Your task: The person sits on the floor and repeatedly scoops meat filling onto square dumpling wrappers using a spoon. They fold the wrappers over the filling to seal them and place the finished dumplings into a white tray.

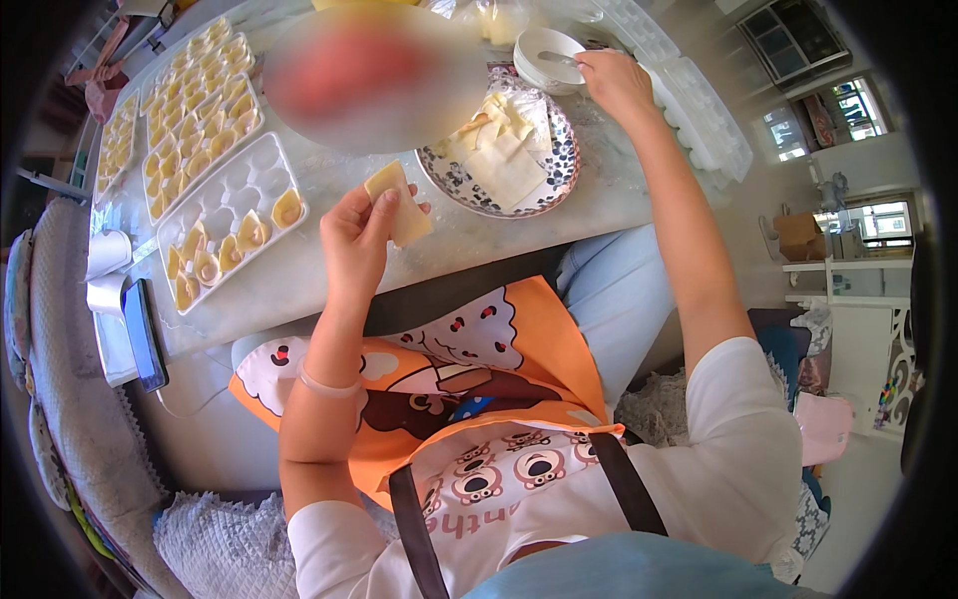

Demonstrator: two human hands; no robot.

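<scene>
My left hand (354, 238) pinches a square, pale yellow dough wrapper (402, 212) between thumb and fingers, above the table's near edge. My right hand (617, 84) reaches far right and grips a spoon (561, 59), whose other end dips into a white bowl (533, 70). What the bowl contains I cannot make out. Between my hands stands a patterned plate (446, 187) with a loose pile of dough wrappers (509, 172) on it. A white tray (228, 187) with round hollows lies left of my left hand; several folded dumplings (252, 231) sit in its nearer hollows.
More trays of dumplings (200, 105) cover the far left of the marble-look table (399, 272). A large blurred area with red in it (364, 75) lies behind the plate. Clear plastic trays (699, 110) line the right edge. A phone (146, 334) with a cable leans at the left corner.
</scene>
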